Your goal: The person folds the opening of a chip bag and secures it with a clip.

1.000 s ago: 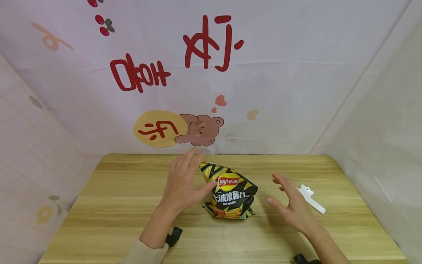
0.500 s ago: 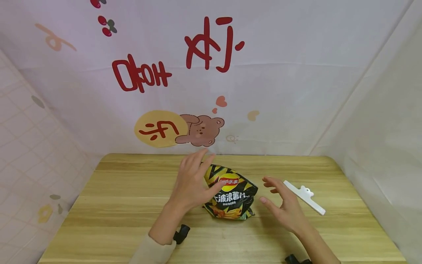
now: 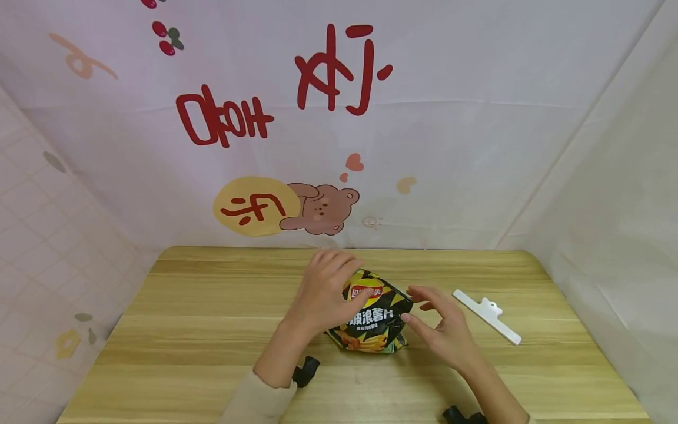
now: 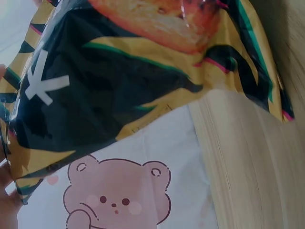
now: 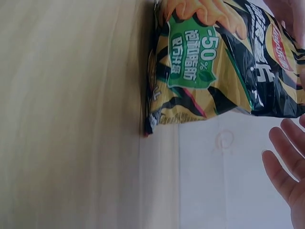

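A black and yellow Lay's bag of potato chips [image 3: 378, 330] stands on the wooden table, its top edge slanting down to the right. My left hand [image 3: 323, 294] holds its upper left part, with the thumb across the front by the logo. The fingertips beyond the bag are mostly hidden. In the left wrist view, the chip bag [image 4: 105, 90] fills the upper part, with fingers at its left corner. My right hand [image 3: 445, 330] is at the bag's upper right corner, thumb and fingers spread apart. The right wrist view shows its relaxed fingers [image 5: 282, 164] just below that corner.
To the right of my right hand lies a long white clip [image 3: 487, 316] with a bear-shaped tab. The wooden table [image 3: 196, 330] meets a white patterned cloth [image 3: 450, 141] behind, and light cloth walls stand at both sides. Black wrist straps show at both wrists.
My left hand has moved right onto the bag's upper left part. My right hand has moved left to the bag's right corner, uncovering the white clip.
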The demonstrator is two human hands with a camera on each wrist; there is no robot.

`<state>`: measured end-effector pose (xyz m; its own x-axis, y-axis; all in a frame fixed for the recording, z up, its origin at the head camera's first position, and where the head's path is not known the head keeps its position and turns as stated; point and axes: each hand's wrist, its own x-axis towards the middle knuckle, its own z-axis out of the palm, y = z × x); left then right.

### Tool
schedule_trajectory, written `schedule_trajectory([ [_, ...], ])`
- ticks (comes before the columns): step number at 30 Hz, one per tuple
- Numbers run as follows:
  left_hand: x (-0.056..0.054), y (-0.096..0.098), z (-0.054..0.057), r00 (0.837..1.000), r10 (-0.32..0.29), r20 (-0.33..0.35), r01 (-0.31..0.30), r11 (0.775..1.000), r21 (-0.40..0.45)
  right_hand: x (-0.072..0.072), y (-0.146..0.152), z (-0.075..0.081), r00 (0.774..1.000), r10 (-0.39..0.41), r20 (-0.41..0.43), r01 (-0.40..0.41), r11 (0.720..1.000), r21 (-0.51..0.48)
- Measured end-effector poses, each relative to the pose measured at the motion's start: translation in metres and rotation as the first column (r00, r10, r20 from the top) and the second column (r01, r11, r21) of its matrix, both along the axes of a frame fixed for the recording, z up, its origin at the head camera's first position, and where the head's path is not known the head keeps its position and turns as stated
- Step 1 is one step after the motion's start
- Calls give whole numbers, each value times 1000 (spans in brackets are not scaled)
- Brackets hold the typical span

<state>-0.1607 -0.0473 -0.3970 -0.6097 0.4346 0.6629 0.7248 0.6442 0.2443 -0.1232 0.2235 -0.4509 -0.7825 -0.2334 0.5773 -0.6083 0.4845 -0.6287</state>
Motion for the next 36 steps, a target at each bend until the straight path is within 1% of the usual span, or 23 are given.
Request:
schedule_trajectory([
  [5, -1, 3, 0, 1000, -13, 8, 13, 1000, 14, 1, -8, 1, 1000, -9, 17, 10, 999, -38],
  [11, -2, 8, -2, 999, -30, -23, 31, 998, 48, 1, -12, 1, 1000, -15, 13, 16, 998, -63],
  [15, -1, 11, -5, 999, -20, -42, 23, 998, 65, 0, -14, 0, 1000, -23, 5, 24, 998, -64],
  [21, 3, 14, -7, 1000, 15, -16, -14, 996, 85, -2, -17, 2, 1000, -8, 2, 8, 998, -60],
  [30, 3, 14, -7, 1000, 2, -20, 0, 995, 96, 0, -20, 5, 1000, 5, 11, -4, 997, -72],
  [36, 2, 15, -8, 999, -10, -32, 14, 993, 120, 2, -22, 4, 1000, -25, -4, 24, 997, -71],
])
